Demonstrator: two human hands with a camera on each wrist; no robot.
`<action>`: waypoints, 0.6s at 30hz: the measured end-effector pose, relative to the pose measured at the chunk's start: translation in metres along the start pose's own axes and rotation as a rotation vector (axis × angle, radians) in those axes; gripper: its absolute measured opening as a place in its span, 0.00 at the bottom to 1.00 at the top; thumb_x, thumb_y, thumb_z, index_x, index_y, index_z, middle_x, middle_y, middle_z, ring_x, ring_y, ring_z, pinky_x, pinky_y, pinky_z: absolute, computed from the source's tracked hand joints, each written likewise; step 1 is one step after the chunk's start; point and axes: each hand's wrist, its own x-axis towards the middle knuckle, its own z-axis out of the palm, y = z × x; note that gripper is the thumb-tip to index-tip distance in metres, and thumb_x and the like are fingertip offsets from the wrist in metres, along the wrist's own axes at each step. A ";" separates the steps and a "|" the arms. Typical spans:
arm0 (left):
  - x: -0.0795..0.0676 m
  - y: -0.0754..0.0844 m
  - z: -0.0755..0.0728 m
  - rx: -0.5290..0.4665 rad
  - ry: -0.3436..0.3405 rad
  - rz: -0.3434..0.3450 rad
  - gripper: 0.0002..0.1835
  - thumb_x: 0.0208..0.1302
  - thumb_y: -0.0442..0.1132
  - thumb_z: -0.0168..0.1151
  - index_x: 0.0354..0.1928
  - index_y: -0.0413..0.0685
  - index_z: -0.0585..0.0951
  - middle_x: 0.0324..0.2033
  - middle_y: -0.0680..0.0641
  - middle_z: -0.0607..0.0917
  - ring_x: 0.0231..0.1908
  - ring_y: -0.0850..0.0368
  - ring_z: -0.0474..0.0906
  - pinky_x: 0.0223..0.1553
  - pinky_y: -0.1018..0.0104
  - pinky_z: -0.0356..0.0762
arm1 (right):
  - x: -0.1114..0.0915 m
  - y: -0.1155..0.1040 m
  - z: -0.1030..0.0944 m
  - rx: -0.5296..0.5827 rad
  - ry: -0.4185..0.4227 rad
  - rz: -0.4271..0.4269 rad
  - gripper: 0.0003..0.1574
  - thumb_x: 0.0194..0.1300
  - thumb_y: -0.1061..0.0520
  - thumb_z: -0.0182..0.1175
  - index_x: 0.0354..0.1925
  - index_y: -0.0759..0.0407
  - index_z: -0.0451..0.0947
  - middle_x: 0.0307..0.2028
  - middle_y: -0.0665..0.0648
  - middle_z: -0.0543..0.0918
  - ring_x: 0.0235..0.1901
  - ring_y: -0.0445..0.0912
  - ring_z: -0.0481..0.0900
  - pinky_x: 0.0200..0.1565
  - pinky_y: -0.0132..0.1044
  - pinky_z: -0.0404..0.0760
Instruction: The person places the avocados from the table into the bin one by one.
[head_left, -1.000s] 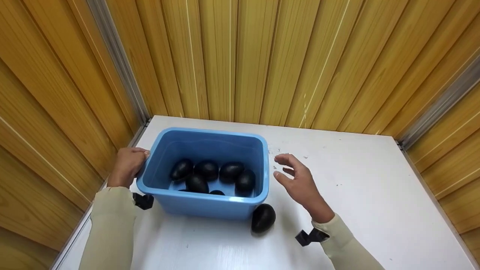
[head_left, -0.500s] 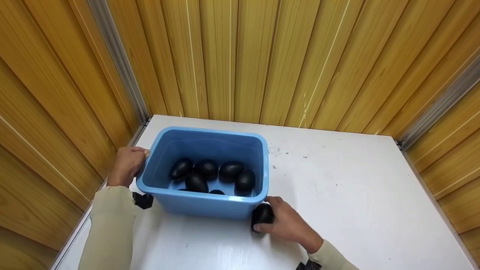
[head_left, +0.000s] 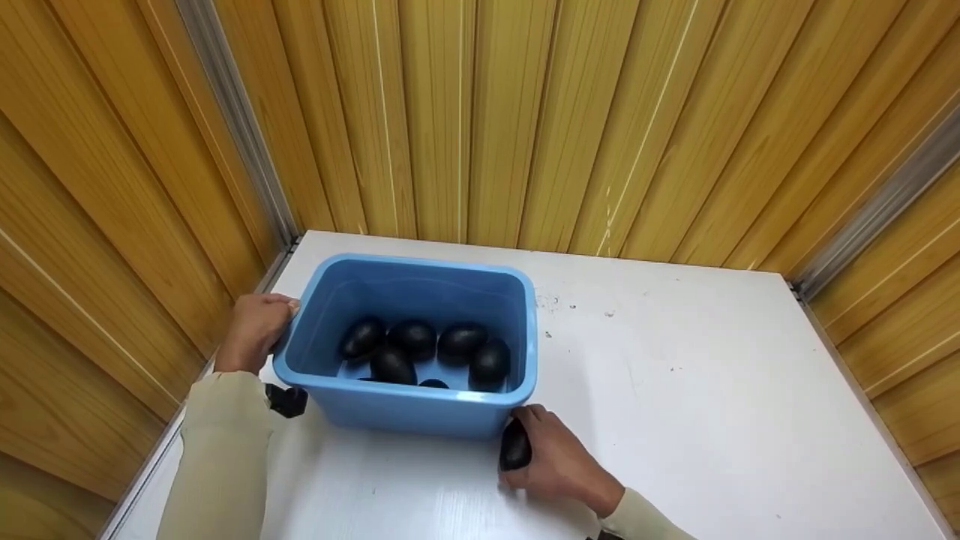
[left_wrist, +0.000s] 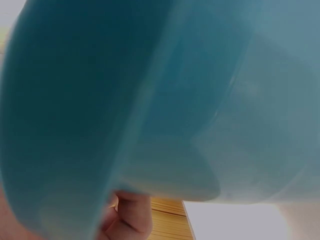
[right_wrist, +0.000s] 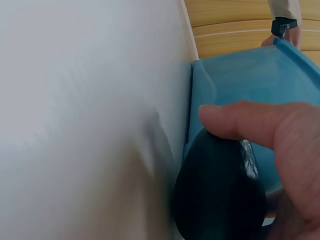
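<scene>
My left hand (head_left: 255,330) grips the left rim of a blue plastic bin (head_left: 412,412); in the left wrist view its curled fingers (left_wrist: 132,215) show below the rim. Inside the bin lie several black, egg-shaped avocados (head_left: 393,365), partly hidden by the front wall. My right hand (head_left: 559,457) is around another avocado (head_left: 514,448) on the table, just outside the bin's front right corner. In the right wrist view the thumb (right_wrist: 235,120) lies across the top of this dark avocado (right_wrist: 217,187), with the other fingers mostly hidden behind it.
The white table (head_left: 675,405) extends to the right and in front of the bin. Wood-patterned panels (head_left: 495,120) wall it in at the back and both sides, with metal strips (head_left: 236,112) in the corners.
My right hand has come down and toward me from beside the bin and closed around the loose avocado. The left hand and the bin have stayed put.
</scene>
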 end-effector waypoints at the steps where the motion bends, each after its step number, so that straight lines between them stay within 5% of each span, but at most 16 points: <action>1: 0.000 0.000 0.000 0.001 -0.001 0.002 0.26 0.80 0.46 0.48 0.69 0.39 0.77 0.62 0.34 0.81 0.52 0.43 0.80 0.63 0.44 0.83 | 0.000 0.000 -0.001 0.000 0.000 -0.001 0.59 0.48 0.39 0.77 0.72 0.62 0.68 0.64 0.59 0.77 0.58 0.49 0.76 0.62 0.50 0.80; 10: 0.001 -0.001 0.001 0.005 -0.004 0.007 0.26 0.80 0.46 0.47 0.70 0.39 0.76 0.65 0.33 0.79 0.55 0.41 0.79 0.64 0.43 0.82 | -0.004 -0.004 -0.028 0.004 0.057 -0.031 0.51 0.44 0.46 0.78 0.65 0.61 0.73 0.56 0.56 0.79 0.49 0.45 0.75 0.50 0.42 0.81; 18: 0.000 0.001 0.002 0.011 -0.005 0.001 0.26 0.80 0.45 0.46 0.70 0.38 0.77 0.62 0.34 0.80 0.54 0.42 0.77 0.63 0.47 0.81 | -0.019 -0.011 -0.061 0.063 0.138 -0.046 0.48 0.42 0.52 0.78 0.63 0.51 0.73 0.56 0.48 0.79 0.51 0.43 0.75 0.53 0.42 0.80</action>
